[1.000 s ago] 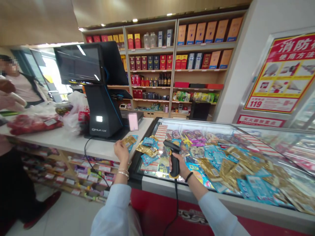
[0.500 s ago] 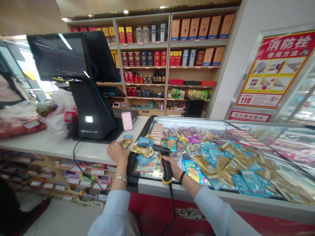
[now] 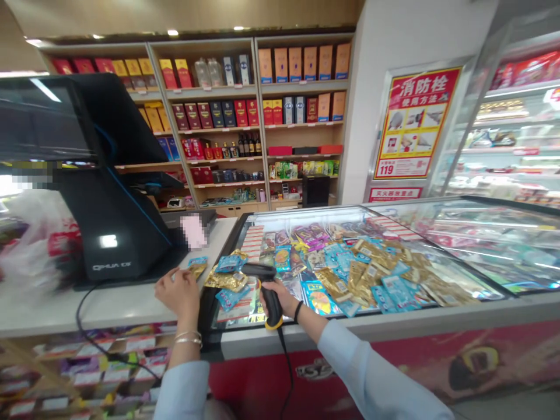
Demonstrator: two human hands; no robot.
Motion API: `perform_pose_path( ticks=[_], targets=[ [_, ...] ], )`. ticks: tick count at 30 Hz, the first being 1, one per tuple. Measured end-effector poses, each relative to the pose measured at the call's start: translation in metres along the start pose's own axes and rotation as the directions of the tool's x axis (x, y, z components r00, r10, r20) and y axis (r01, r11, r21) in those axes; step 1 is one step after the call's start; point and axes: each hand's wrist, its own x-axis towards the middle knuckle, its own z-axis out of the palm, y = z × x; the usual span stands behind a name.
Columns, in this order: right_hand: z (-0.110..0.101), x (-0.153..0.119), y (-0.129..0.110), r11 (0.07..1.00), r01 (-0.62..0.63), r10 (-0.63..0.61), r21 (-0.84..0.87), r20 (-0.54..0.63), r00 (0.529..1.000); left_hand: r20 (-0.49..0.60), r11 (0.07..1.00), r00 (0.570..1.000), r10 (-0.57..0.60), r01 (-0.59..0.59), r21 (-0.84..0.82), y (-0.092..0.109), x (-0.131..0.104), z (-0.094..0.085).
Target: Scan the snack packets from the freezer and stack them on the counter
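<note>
My right hand (image 3: pixel 282 296) is wrapped round the handle of a black and yellow barcode scanner (image 3: pixel 272 300), with its cable hanging down over the freezer's front edge. The scanner's head points left, over a small pile of gold and blue snack packets (image 3: pixel 227 279) on the glass freezer top. My left hand (image 3: pixel 177 291) rests at the counter edge, fingers loosely bent and apart, with nothing visible in them. Just beyond its fingertips lies another gold and blue packet (image 3: pixel 198 266); whether they touch it I cannot tell. Many more gold and blue packets (image 3: pixel 367 271) are spread on the glass to the right.
A black checkout terminal (image 3: pixel 118 233) stands on the white counter (image 3: pixel 131 306), its cable (image 3: pixel 81 318) looping over the edge. A filled plastic bag (image 3: pixel 39 239) is at the far left. Behind are shelves of boxes (image 3: pixel 227 114). The chest freezer (image 3: pixel 371 326) extends right.
The view has turned right, so everything sits further left in the picture. My right hand still grips the scanner. My left hand stays by the single packet at the counter edge.
</note>
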Motion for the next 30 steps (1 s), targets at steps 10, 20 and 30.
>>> perform_pose_path(
  ticks=[10, 20, 30],
  targets=[
    [-0.037, -0.054, -0.096, 0.964, 0.263, -0.264, -0.025, -0.101, 0.959, 0.004, 0.947, 0.974, 0.225, -0.218, -0.236, 0.134, -0.009, 0.003],
    [-0.132, -0.152, -0.191, 0.829, 0.519, -0.56, -0.211, -0.338, 0.757, 0.084, 0.8, 0.87, 0.487, -0.404, -0.444, 0.246, -0.071, 0.029],
    [-0.2, -0.2, -0.165, 0.853, 0.475, -0.512, -0.216, -0.52, 0.684, 0.495, 0.786, 0.64, 0.588, -0.307, -0.536, 0.287, -0.165, 0.091]
  ],
)
